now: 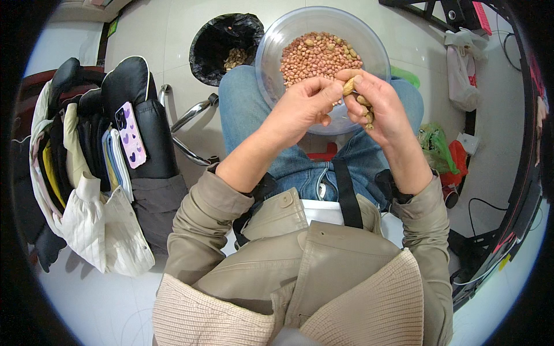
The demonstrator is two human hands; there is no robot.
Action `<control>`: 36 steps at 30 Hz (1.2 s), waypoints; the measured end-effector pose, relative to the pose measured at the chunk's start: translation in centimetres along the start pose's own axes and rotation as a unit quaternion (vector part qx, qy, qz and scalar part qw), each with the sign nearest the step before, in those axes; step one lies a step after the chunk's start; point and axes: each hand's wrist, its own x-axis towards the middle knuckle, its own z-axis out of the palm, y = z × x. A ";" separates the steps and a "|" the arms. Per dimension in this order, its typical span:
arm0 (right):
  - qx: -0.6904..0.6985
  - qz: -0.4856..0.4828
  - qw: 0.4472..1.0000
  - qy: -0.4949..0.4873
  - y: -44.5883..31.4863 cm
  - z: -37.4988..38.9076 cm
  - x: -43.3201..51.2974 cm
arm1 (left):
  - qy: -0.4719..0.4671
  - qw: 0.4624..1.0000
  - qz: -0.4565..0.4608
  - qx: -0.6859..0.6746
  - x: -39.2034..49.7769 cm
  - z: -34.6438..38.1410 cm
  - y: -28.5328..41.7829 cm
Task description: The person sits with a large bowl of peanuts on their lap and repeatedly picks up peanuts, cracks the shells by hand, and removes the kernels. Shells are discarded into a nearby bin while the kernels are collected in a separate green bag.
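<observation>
An unshelled peanut (349,86) is pinched between the fingertips of both hands, over the near side of a clear plastic basin (375,47). My left hand (305,104) has its thumb and index finger against the pod's left end. The thumb and fingers of my right hand (375,97) hold its other end, while several more peanut pods (367,113) are tucked under the curled fingers of that hand. Many reddish shelled peanuts (316,56) lie in the basin, with a few whole pods (351,52) among them at the right. The basin rests between my jeans-clad knees.
Left of the basin stands a bin lined with a black bag (203,47), with peanut shells (236,58) inside. A black chair (156,142) carries folded clothes (93,151) and a phone in a heart-patterned case (131,135). Plastic bags (463,82) and cables are at the right.
</observation>
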 end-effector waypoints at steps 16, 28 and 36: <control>-0.489 -0.127 0.849 0.155 1.1 1.9 -0.4 | 0.121 0.982 0.122 0.082 0.0 -0.2 -0.4; -0.415 -0.055 0.906 0.061 1.1 2.1 -0.8 | 0.105 0.885 0.285 0.354 0.1 -0.3 -0.7; -0.329 -0.036 0.944 0.014 1.7 2.6 -0.5 | 0.143 0.814 0.361 0.432 0.1 -0.4 -0.9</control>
